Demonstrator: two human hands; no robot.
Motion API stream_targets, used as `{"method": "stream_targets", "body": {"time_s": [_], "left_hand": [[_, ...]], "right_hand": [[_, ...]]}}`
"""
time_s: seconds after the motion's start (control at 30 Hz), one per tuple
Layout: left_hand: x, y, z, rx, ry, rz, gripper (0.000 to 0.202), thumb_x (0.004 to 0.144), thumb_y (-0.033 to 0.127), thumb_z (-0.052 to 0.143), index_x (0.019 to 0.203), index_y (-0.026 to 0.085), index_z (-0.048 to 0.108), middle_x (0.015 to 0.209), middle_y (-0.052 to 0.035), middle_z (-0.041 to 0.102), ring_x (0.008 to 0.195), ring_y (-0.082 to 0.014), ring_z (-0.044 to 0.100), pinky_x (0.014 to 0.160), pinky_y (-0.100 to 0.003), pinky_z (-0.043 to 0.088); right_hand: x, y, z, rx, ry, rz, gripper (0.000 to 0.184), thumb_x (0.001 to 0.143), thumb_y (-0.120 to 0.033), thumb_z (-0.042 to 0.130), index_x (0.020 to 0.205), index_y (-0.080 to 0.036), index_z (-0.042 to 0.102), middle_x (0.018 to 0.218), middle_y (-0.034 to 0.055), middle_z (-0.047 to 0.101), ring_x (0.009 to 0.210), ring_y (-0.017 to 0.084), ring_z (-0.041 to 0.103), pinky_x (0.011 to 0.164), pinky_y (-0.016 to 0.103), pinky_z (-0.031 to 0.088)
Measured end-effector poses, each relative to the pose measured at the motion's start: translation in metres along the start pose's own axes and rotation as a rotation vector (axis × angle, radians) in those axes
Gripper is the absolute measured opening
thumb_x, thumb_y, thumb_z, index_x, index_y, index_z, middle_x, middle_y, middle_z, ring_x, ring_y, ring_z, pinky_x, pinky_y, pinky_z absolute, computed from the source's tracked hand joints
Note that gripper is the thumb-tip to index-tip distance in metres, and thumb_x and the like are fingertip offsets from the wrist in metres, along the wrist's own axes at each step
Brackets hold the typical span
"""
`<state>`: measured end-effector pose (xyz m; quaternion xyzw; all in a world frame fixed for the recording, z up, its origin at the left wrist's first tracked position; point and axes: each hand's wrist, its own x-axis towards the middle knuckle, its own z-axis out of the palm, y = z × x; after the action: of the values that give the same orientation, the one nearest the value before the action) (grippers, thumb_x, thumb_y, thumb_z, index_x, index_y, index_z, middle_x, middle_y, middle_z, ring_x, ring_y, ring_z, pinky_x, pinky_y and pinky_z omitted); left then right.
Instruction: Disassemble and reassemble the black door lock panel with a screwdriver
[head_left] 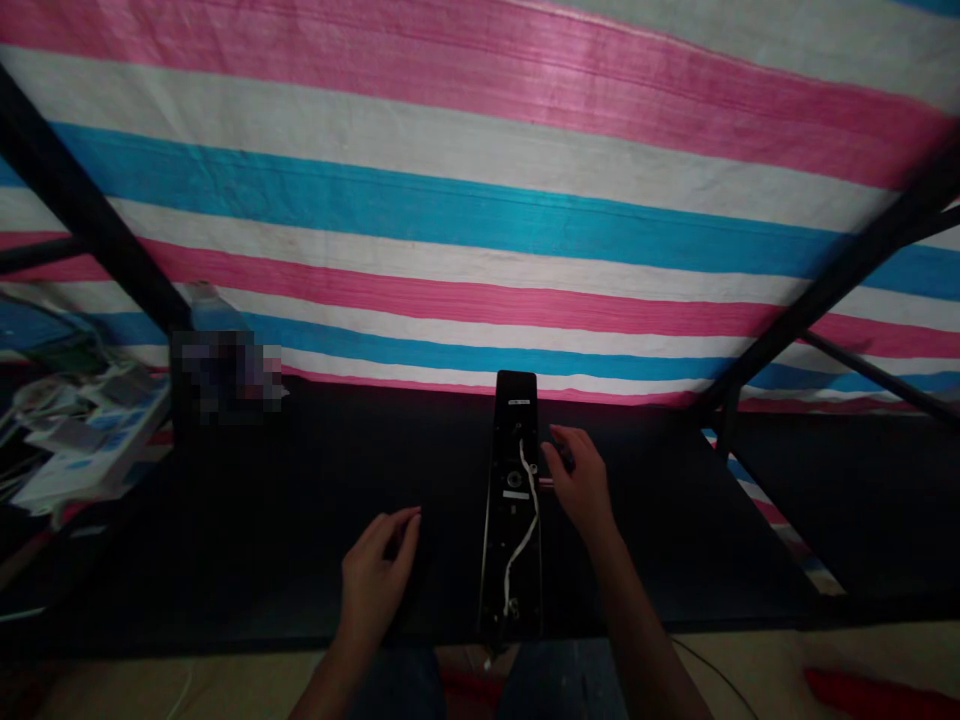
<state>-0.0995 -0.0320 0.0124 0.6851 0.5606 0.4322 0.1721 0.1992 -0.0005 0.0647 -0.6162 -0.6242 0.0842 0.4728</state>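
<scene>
A long black panel [499, 540] with metal edges lies lengthwise on the black table, its far end near the striped sheet. It resembles the back of an electronic door-lock plate. A white cable [534, 522] runs down it to the near end, and small round fittings and pale labels show on its face. Left of the panel, apart from it, my left hand [373, 578] rests with thumb and index tips together, nothing visible between them. My right hand [583, 488] hovers by the panel's right edge, thumb and index apart. A small pinkish strip [546, 483] shows between hand and panel.
Black frame posts [817, 275] slant up at both sides. Striped sheeting [450, 220] hangs behind the black table [315, 480]. A blurred-out item [229, 375] stands at the back left. White boxes and cables [82, 430] are piled farther left. Red cloth [870, 690] lies on the floor.
</scene>
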Motion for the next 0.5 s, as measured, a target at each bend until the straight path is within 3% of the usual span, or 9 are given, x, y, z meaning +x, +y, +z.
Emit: {"method": "stream_targets", "body": {"time_s": [0.07,0.17,0.27,0.4,0.5], "left_hand": [[-0.019,0.013,0.008,-0.060,-0.104,0.054,0.030,0.096,0.041,0.053,0.098,0.022,0.077,0.082,-0.0050,0.075,0.072,-0.0196,0.071,0.067,-0.029,0.058],[-0.037,0.021,0.019,-0.040,-0.322,0.152,0.023,0.094,0.030,0.056,0.097,0.027,0.078,0.089,-0.0051,0.079,0.081,-0.0224,0.075,0.076,-0.032,0.060],[-0.038,0.020,0.024,0.032,-0.414,0.169,0.023,0.091,0.023,0.057,0.098,0.028,0.078,0.092,-0.0048,0.080,0.087,-0.0244,0.076,0.082,-0.035,0.060],[-0.033,0.019,0.022,0.043,-0.444,0.168,0.022,0.091,0.022,0.057,0.097,0.028,0.078,0.091,-0.0045,0.079,0.087,-0.0243,0.075,0.079,-0.034,0.060],[-0.033,0.020,0.022,0.053,-0.439,0.206,0.022,0.090,0.019,0.058,0.094,0.028,0.078,0.087,-0.0049,0.077,0.080,-0.0235,0.074,0.075,-0.033,0.060]], "right_hand": [[0.018,-0.008,0.022,0.039,-0.067,-0.080,0.041,0.093,-0.038,0.059,0.127,-0.016,0.065,0.136,0.0180,0.060,0.127,0.030,0.056,0.108,0.048,0.044],[0.034,-0.007,0.049,0.070,-0.123,-0.117,0.036,0.094,-0.035,0.058,0.124,-0.020,0.069,0.153,0.0154,0.047,0.144,0.032,0.040,0.116,0.053,0.033],[0.039,-0.005,0.057,0.095,-0.091,-0.128,0.023,0.094,-0.032,0.057,0.104,-0.022,0.075,0.145,0.0126,0.058,0.146,0.032,0.038,0.115,0.056,0.032],[0.040,-0.027,0.040,0.185,-0.024,-0.174,0.020,0.094,-0.029,0.055,0.086,-0.024,0.072,0.112,0.0092,0.077,0.129,0.030,0.059,0.112,0.055,0.035],[0.034,-0.066,0.010,0.286,0.069,-0.253,0.019,0.095,-0.030,0.056,0.082,-0.025,0.070,0.111,0.0085,0.077,0.131,0.030,0.058,0.111,0.055,0.038]]}}
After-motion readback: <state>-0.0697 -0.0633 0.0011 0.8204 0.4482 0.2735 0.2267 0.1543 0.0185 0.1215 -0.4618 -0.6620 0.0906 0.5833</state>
